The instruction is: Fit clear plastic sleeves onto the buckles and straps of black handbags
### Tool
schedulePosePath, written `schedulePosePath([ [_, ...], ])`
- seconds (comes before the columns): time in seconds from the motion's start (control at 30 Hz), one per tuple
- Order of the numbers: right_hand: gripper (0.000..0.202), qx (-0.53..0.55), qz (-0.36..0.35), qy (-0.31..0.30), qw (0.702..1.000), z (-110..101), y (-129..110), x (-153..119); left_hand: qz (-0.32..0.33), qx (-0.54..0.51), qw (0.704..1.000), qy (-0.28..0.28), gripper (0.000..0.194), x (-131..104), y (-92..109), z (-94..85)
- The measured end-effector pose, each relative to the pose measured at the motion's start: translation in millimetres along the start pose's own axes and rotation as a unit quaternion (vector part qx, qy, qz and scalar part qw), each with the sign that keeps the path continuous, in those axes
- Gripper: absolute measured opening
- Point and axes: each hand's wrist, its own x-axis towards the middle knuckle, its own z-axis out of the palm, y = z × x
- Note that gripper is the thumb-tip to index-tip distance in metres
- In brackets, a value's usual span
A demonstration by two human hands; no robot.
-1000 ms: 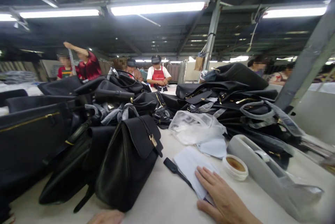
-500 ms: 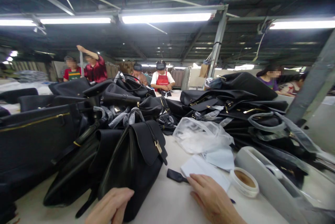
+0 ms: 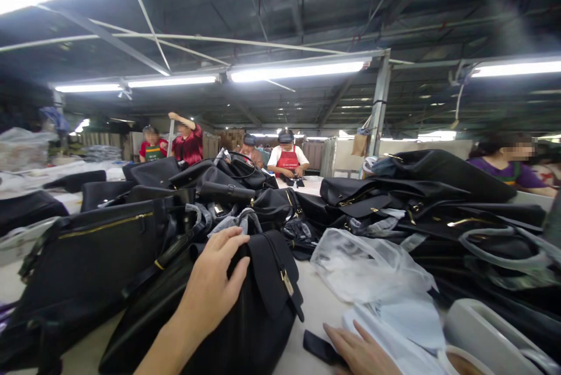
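Note:
In front of me stands a black leather backpack (image 3: 267,305) with a flap and a gold clasp. My left hand (image 3: 214,275) is over its upper left side, near the plastic-wrapped top handle (image 3: 239,220). The thumb is apart from the fingers, and nothing shows in the hand. At the lower edge, my right hand (image 3: 362,349) is open, its fingers stretched out beside a small black leather tab (image 3: 322,347) and white paper (image 3: 372,328). Part of the tab is hidden by this hand, so whether the fingers press on it is unclear.
Black bags (image 3: 109,252) are heaped to the left, and more bags (image 3: 421,188) to the right. A clear plastic bag (image 3: 368,261) lies by the papers. A tape roll (image 3: 460,361) and a grey tape dispenser (image 3: 486,334) are at lower right. Several people work beyond the table.
My left hand has risen from beside the backpack's lower front to near its top handle. My right hand stays by the black tab, fingers more spread. The camera has tilted up and turned left.

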Motion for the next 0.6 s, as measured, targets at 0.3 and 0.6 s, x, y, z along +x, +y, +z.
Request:
schedulePosePath([
  [0.3,0.031,0.134,-0.006,0.145,0.98,-13.9,-23.6,-8.6,-0.081,0.014,0.997,-0.008,0.031,16.0,-9.7,46.2],
  [0.6,0.038,-0.006,0.083,0.044,0.996,-11.7,-56.8,-1.9,-0.21,-0.255,0.94,0.086,0.016,16.8,-16.7,42.7],
])
